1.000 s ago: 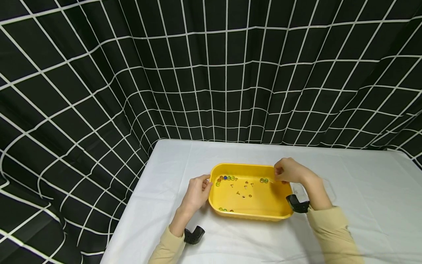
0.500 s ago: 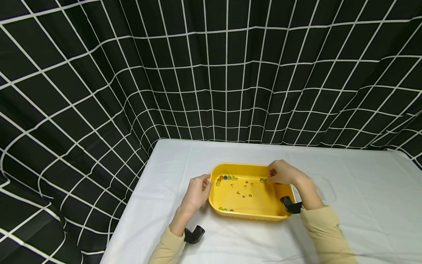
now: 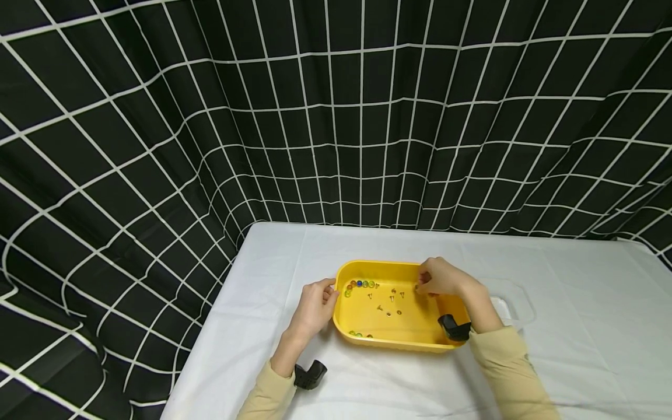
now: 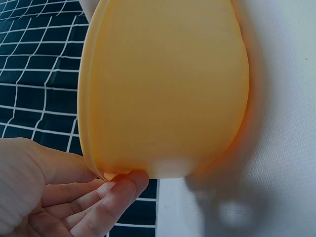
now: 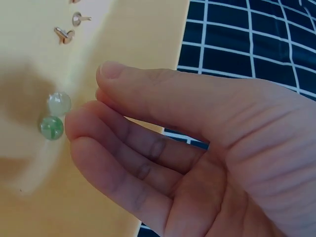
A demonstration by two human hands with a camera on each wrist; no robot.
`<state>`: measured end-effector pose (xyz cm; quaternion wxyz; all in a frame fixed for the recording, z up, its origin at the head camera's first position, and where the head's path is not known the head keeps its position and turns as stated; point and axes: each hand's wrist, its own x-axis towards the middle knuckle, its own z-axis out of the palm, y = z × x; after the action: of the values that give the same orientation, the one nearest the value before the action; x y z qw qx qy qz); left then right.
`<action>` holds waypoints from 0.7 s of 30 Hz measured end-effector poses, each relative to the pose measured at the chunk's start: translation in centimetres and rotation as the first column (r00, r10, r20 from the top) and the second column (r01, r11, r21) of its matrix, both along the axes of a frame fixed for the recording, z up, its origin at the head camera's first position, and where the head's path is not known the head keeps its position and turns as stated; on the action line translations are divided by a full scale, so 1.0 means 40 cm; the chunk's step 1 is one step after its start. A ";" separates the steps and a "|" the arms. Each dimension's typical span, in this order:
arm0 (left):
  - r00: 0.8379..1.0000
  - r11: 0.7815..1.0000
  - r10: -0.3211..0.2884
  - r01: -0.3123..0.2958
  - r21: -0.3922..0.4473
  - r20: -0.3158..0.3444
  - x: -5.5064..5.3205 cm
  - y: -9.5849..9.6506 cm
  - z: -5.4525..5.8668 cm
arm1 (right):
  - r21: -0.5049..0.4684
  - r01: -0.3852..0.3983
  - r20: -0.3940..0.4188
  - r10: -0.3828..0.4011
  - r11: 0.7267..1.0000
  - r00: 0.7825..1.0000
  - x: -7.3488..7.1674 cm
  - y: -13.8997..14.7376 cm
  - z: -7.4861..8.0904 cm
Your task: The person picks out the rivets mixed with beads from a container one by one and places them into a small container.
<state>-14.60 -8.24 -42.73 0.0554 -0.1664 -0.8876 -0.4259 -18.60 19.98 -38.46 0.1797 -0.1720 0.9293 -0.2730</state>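
Observation:
A yellow plastic tray (image 3: 399, 345) stands on the white-covered table. My left hand (image 3: 315, 304) pinches its left rim between thumb and fingers; the left wrist view shows fingertips under the lip. Over the tray's right part is my right hand (image 3: 442, 277), fingers half bent beside two marbles. In the right wrist view, a green marble (image 5: 51, 128) and a pale marble (image 5: 59, 103) lie just off the fingertips, and nothing shows between thumb and fingers. Several small copper-coloured round-headed pins (image 3: 392, 298) lie scattered mid-tray. More marbles (image 3: 359, 283) line the far left corner.
A few marbles (image 3: 359, 335) sit along the tray's near left edge. A clear plastic container (image 3: 527, 304) lies right of the tray, partly behind the right forearm. Beyond the white table (image 3: 577, 280) hangs a black curtain (image 3: 378, 128) with white grid lines.
My right hand has moved left inside the tray, from near its right end to the two marbles. More of the clear container shows. My left hand stays on the rim.

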 end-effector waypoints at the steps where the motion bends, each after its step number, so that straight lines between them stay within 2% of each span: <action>1: 1.000 1.000 -0.001 0.001 0.000 0.000 0.000 0.000 0.000 | -0.001 0.000 0.003 0.000 1.000 1.000 0.000 -0.002 -0.002; 9: 1.000 1.000 -0.002 0.002 0.000 0.012 0.001 0.000 0.000 | -0.012 0.013 0.027 -0.013 1.000 1.000 -0.003 -0.017 -0.012; 16: 1.000 1.000 0.001 -0.001 -0.001 0.008 0.001 -0.001 -0.001 | -0.040 -0.039 -0.007 0.039 0.998 0.999 -0.007 -0.026 -0.019; 21: 1.000 1.000 -0.011 0.011 0.002 -0.001 0.000 -0.002 -0.001 | -0.058 -0.047 -0.007 0.047 0.997 0.999 -0.011 -0.032 -0.025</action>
<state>-14.59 -8.31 -42.78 0.0536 -0.1713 -0.8862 -0.4271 -19.03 18.69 -39.48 0.1786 -0.1998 0.9171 -0.2952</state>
